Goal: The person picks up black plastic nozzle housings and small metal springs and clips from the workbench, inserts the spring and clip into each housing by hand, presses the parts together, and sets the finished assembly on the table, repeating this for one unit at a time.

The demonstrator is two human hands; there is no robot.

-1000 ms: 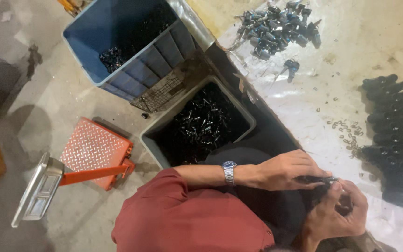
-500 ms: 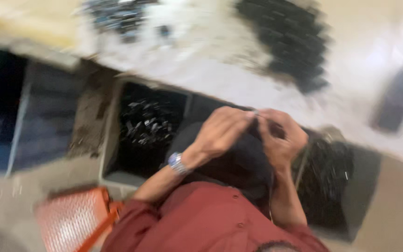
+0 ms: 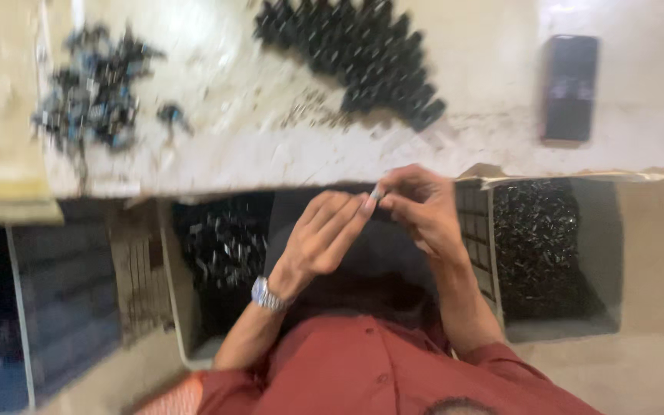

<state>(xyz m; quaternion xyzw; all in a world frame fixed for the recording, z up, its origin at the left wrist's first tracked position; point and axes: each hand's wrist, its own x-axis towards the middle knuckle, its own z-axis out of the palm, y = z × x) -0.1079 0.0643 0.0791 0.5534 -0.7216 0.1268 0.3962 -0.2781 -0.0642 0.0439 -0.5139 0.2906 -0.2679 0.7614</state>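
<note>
Two hands pinch a small metal part below a tabletop edge.
Left hand (image 3: 323, 238) and right hand (image 3: 421, 206) both grip the small part (image 3: 377, 192); bins of dark pieces (image 3: 536, 246) sit beneath.

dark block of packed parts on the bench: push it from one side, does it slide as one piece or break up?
Probably breaks up: the block looks like many separate small dark pieces in rows, and one end piece already juts out. The pieces look rigid and light. The blur hides whether they are round enough to roll on the bench.
</note>
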